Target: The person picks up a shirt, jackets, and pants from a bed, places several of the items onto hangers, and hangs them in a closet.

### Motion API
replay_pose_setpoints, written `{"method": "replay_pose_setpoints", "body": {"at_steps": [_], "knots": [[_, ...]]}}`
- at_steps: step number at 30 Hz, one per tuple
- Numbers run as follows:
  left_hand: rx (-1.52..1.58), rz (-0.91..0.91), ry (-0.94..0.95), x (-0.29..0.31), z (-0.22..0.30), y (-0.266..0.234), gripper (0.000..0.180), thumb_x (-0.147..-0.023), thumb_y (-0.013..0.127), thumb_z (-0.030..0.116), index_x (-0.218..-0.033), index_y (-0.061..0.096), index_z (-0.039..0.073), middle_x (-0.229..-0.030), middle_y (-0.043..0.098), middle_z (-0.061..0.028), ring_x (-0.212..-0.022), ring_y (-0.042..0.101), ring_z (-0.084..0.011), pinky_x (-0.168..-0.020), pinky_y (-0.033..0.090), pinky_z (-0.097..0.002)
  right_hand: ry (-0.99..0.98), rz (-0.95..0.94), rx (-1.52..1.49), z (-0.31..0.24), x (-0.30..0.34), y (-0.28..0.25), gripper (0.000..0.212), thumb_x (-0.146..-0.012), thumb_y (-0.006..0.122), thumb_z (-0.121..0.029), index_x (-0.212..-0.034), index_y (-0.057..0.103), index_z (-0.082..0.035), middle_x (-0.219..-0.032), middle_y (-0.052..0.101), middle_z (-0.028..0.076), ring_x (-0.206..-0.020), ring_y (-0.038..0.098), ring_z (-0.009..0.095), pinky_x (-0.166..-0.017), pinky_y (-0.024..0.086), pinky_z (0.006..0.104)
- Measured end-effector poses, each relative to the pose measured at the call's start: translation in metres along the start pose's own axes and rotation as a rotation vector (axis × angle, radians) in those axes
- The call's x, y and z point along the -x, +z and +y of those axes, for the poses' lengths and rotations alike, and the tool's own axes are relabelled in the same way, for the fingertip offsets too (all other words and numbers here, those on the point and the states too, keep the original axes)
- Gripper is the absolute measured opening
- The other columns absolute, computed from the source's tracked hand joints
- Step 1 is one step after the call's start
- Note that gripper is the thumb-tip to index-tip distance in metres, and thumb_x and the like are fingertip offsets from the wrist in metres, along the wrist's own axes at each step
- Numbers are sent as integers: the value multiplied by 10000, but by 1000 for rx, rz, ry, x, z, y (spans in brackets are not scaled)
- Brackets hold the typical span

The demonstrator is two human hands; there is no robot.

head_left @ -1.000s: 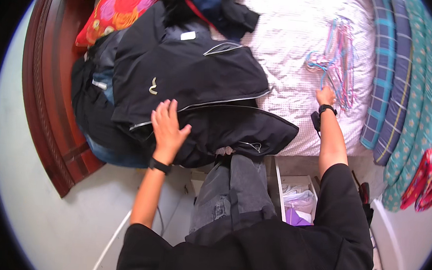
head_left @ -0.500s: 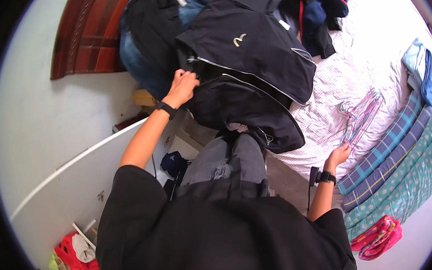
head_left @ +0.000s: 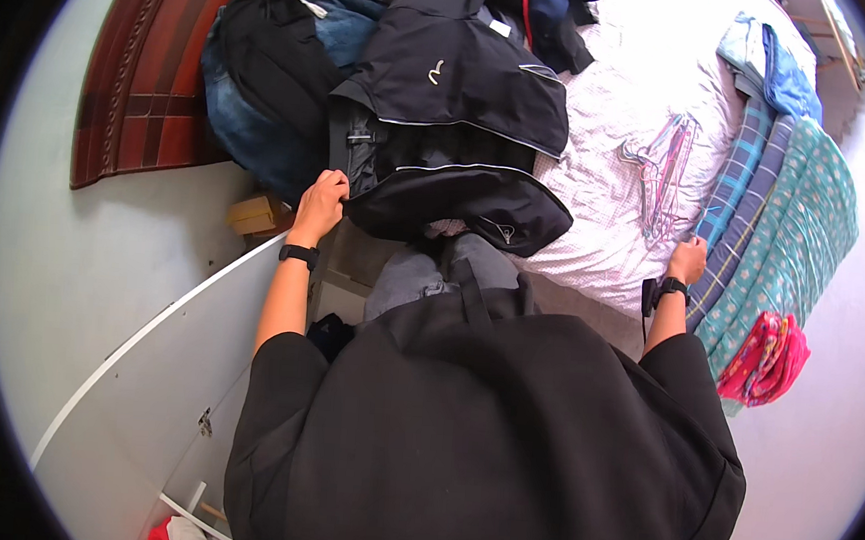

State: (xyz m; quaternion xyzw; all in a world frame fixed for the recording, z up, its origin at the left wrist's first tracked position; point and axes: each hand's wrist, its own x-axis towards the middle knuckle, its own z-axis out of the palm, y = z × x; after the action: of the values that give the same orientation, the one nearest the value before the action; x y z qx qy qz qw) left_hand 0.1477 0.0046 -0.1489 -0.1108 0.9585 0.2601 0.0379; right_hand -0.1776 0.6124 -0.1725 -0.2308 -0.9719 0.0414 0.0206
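A black zip jacket [head_left: 446, 70] with pale piping and a small light emblem lies spread on the bed, its front open on a dark lining. My left hand [head_left: 322, 207] is closed on the jacket's edge at its left end. Far to the right, my right hand [head_left: 689, 260] rests by the folded blue plaid cloth [head_left: 731, 196], its fingers curled; what they hold, if anything, cannot be made out. A bunch of thin pink and blue hangers [head_left: 668, 176] lies on the bed just left of that hand.
Dark clothes and jeans [head_left: 248, 117] are piled left of the jacket, beside a reddish-brown wooden headboard [head_left: 155, 80]. A folded teal flowered cloth [head_left: 797, 215] and a pink bundle [head_left: 765, 359] lie along the right. A white panel [head_left: 161, 351] stands at lower left.
My left hand has moved down and left, and the jacket's left end now gapes wider. My right hand has come away from the hangers to beside the plaid cloth. The view has shifted.
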Motion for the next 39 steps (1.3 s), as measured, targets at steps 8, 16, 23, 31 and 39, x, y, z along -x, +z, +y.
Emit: {"method": "replay_pose_setpoints", "body": {"at_steps": [8, 16, 23, 31, 39], "knots": [[-52, -94, 17, -11, 13, 2, 140, -648, 563, -109, -717, 564, 12, -861, 554, -63, -904, 569, -270, -737, 498, -381, 212, -157, 10, 89, 1, 39, 297, -821, 635, -292, -1011, 735, -86, -986, 721, 144, -895, 690, 291, -783, 520, 384], [-104, -184, 32, -24, 22, 11, 142, -646, 562, -97, -720, 567, 24, -856, 568, -49, -922, 554, -258, -746, 495, -370, 217, -350, -620, 147, 10, 106, 230, -849, 691, -184, -972, 713, 9, -764, 712, 63, -705, 614, 107, -697, 446, 264], [-157, -292, 15, -34, 36, 13, 134, -659, 543, -87, -725, 573, 26, -844, 583, -65, -918, 557, -270, -755, 493, -374, 150, -469, -544, 133, -2, 128, 227, -841, 696, -196, -962, 732, -8, -848, 741, 65, -776, 645, 124, -751, 479, 279], [-190, -346, 5, -40, 60, 12, 157, -657, 541, -90, -747, 581, 32, -832, 585, -75, -910, 566, -276, -754, 493, -381, 361, -389, -318, 104, -23, 142, 208, -789, 702, -219, -927, 760, -73, -882, 737, 116, -913, 697, 272, -842, 516, 363], [-40, -99, 236, -35, 66, 11, 212, -565, 509, -96, -723, 472, 39, -765, 489, -108, -853, 530, -322, -714, 461, -408, -174, 27, -440, 34, -16, 59, 475, -900, 554, -451, -774, 649, -3, -643, 614, 203, -593, 591, 351, -595, 429, 474]]}}
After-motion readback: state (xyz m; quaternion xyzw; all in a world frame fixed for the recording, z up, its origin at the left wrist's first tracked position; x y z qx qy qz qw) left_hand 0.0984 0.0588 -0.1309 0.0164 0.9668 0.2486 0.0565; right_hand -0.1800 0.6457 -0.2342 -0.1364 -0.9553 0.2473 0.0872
